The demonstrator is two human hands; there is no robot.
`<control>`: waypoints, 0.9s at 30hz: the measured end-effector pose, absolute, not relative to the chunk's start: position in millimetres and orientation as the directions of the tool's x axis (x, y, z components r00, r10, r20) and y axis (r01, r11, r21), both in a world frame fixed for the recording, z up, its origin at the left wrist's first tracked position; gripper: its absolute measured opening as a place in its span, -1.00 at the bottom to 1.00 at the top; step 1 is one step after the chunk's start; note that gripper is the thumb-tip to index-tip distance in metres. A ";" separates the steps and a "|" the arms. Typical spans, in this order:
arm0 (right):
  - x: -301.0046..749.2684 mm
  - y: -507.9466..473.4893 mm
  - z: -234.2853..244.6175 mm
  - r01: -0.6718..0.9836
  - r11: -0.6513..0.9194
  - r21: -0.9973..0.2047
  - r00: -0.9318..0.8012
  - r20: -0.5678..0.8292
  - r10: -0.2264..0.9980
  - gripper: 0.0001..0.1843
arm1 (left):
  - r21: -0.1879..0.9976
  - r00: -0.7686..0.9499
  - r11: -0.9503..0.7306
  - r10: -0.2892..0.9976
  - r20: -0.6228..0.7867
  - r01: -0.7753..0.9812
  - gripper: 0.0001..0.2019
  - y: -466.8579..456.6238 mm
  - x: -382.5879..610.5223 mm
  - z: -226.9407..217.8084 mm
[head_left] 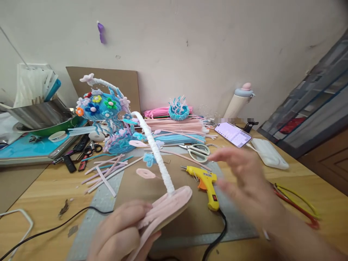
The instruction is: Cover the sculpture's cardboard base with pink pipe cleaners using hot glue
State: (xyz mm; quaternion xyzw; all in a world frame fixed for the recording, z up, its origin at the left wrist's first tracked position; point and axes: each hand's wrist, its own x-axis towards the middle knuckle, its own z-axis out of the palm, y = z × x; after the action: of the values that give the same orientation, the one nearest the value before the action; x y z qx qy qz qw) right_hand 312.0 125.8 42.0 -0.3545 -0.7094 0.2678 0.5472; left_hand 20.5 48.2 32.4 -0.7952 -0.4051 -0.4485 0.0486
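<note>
Head view, the only one. Low at the bottom edge, left hand (122, 232), fingers curled shut around the near rim of the pink base (170, 203), thumb pressed on top. Held above the brown cardboard sheet (195, 217), tilted, far edge higher than the near one. Rooted in the far side of that base, white stem (159, 159): long axis slanting up and to the left, away from the person, tip bending over leftward near the blue flower ornament (100, 108). Along the stem, a small blue blossom (149, 159) and a pink loop (146, 173) sticking out to the left.

Right of centre, right hand (244, 177), blurred, fingers spread wide and pointing left, nothing in its grasp as far as can be told. Hanging just right of the yellow glue gun (207, 183), which lies on the cardboard with nozzle toward the left and black cable (220, 232) trailing to the near edge. Whether touching the gun, impossible to tell.

Farther back on the wooden table (49, 188): white-handled scissors (199, 152), a stack of pink and blue pipe cleaners (176, 128), a lit phone (233, 134) and a white case (269, 154). At the far right, red and yellow wires (299, 203).
</note>
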 end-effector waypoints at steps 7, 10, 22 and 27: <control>233.8 84.9 34.7 0.143 0.818 -0.557 -0.550 0.642 0.534 -0.74 | 0.242 0.388 -0.786 0.516 0.764 0.569 -0.80 47.8 20.6 34.3; 227.5 90.8 18.9 0.023 0.815 -0.579 -0.504 0.697 0.510 -0.74 | 0.228 0.382 -0.769 0.523 0.762 0.597 -0.86 43.2 22.7 33.3; 236.0 105.4 0.1 -0.099 0.930 -0.355 -0.445 0.851 0.278 -0.76 | 0.458 0.272 -0.712 0.656 0.703 0.532 -0.73 26.1 33.3 40.1; 238.5 105.9 1.1 -0.052 0.959 -0.278 -0.482 0.848 0.220 -0.77 | 0.402 0.323 -0.727 0.635 0.702 0.556 -0.86 23.6 32.5 43.3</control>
State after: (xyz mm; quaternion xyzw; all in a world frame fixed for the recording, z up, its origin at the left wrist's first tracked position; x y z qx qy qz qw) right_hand 238.5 105.9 1.1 -0.0492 -0.8504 0.1341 0.5064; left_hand 32.5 23.6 43.3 -0.8122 -0.3666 -0.4517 -0.0433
